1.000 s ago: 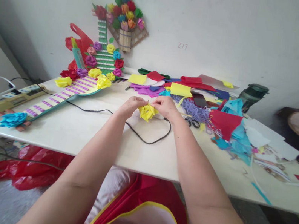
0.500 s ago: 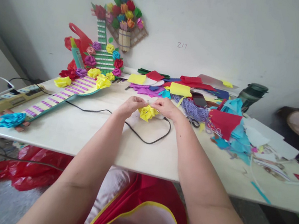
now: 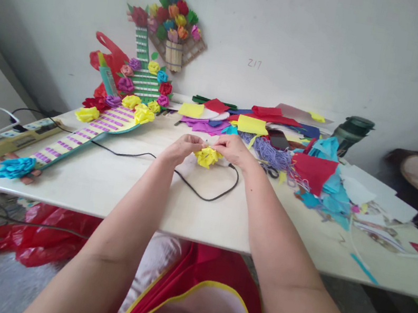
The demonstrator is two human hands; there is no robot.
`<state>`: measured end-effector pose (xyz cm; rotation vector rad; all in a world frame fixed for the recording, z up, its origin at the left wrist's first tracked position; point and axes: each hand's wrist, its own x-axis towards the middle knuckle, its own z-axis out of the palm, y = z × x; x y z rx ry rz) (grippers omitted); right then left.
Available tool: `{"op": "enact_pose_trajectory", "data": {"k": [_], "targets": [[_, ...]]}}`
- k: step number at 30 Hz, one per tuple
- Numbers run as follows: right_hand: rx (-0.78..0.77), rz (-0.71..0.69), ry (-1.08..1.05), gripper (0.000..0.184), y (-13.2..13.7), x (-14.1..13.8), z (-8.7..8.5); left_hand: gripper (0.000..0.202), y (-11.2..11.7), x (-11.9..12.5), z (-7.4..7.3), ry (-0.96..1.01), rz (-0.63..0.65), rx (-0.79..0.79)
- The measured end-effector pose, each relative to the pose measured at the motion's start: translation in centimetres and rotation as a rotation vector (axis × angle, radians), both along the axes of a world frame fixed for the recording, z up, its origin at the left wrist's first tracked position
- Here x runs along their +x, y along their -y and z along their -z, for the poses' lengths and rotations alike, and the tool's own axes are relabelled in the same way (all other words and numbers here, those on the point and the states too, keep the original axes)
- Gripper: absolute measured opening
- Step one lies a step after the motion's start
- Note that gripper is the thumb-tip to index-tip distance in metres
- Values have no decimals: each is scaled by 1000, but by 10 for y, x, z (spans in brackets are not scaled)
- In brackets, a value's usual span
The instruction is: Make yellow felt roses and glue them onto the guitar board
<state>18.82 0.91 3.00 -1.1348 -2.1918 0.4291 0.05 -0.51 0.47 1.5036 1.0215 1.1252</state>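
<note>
Over the middle of the pale table (image 3: 127, 191), my left hand (image 3: 181, 147) and my right hand (image 3: 234, 150) meet around a small yellow paper flower (image 3: 206, 157). Both hands pinch it from either side, fingers curled closed on the paper. The flower hangs just above a black cable (image 3: 202, 194) that loops across the tabletop. My forearms reach in from the bottom of the view.
A long yellow-and-purple craft piece (image 3: 88, 133) with paper roses lies at left, a blue flower (image 3: 17, 166) at its near end. Coloured paper scraps (image 3: 322, 175) and purple yarn (image 3: 269, 155) pile up at right. A dark bottle (image 3: 351, 131) stands by the wall. A red bag (image 3: 39, 235) lies under the table.
The hands have shifted only slightly while working the yellow flower, which stays between them in nearly the same spot.
</note>
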Motion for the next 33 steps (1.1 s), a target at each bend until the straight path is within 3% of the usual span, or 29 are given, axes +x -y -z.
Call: {"op": "enact_pose_trajectory", "data": {"k": [12,17,25,33], "targets": [[34,24,5,14,2,1,-1,35,-5,1,4,35,13,-1],[73,18,-15,14,1,0,-2,37,-8,0,7,118,-46,-11],[74,50,-51,16,-2,5,-2,49,1,1,1,64,117,-5],[32,33,-134,15,0,6,-4,52,5,7,-2,86,49,40]]}}
